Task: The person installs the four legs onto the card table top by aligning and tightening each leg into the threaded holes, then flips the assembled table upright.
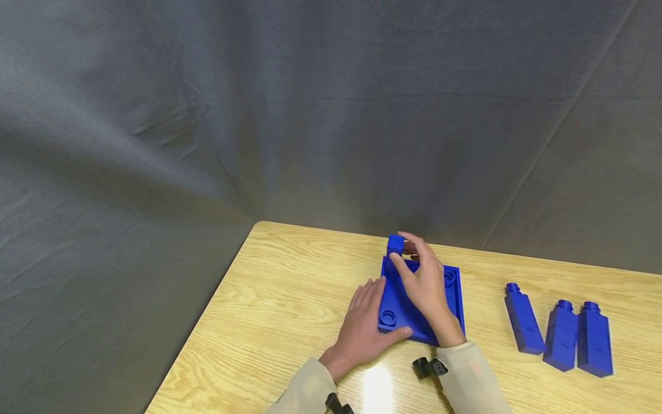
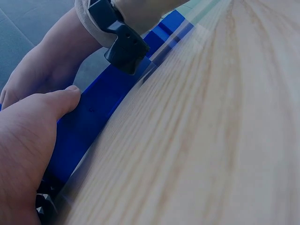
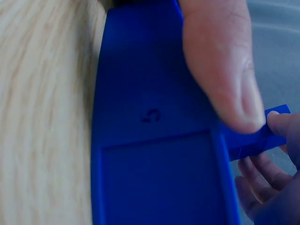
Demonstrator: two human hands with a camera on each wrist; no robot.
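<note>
A square blue tabletop point(image 1: 414, 313) with a raised rim lies underside up on the wooden table. Round sockets show at its near left and far right corners. Over its far left corner, my right hand point(image 1: 426, 282) pinches a blue table leg point(image 1: 395, 245) between thumb and fingers. The leg stands upright; its lower end is hidden. My left hand point(image 1: 364, 322) rests against the tabletop's near left corner, fingers straight along the left side. Its thumb point(image 3: 225, 61) presses on the near side, also visible in the left wrist view.
Three more blue legs with threaded necks lie at the right: one leg point(image 1: 524, 322), a middle leg point(image 1: 561, 339) and an outer leg point(image 1: 595, 342). The wooden table point(image 1: 289, 287) meets a grey curtain point(image 1: 331, 115) at the back. A black wrist camera point(image 1: 430, 368) sits beside each sleeve.
</note>
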